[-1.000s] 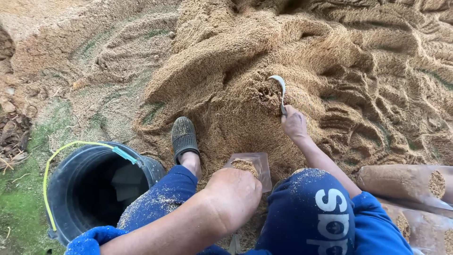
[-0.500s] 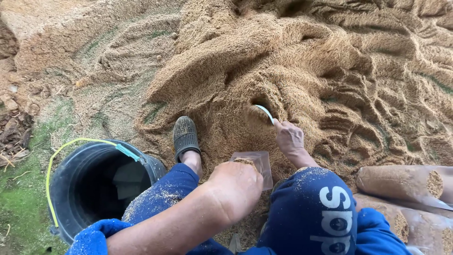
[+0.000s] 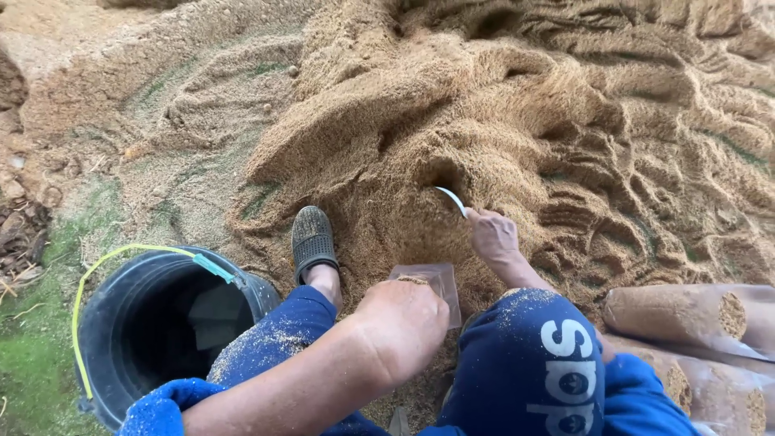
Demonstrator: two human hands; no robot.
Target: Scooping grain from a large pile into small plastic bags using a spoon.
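Just ahead of the right hand's (image 3: 492,236) clenched fingers — spoon (image 3: 452,199) — left hand (image 3: 401,324) gripping bag (image 3: 436,282).

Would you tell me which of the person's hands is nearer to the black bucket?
Left. The left hand holds a clear bag between the knees, closer to the black bucket; the right hand digs in the sawdust pile farther away.
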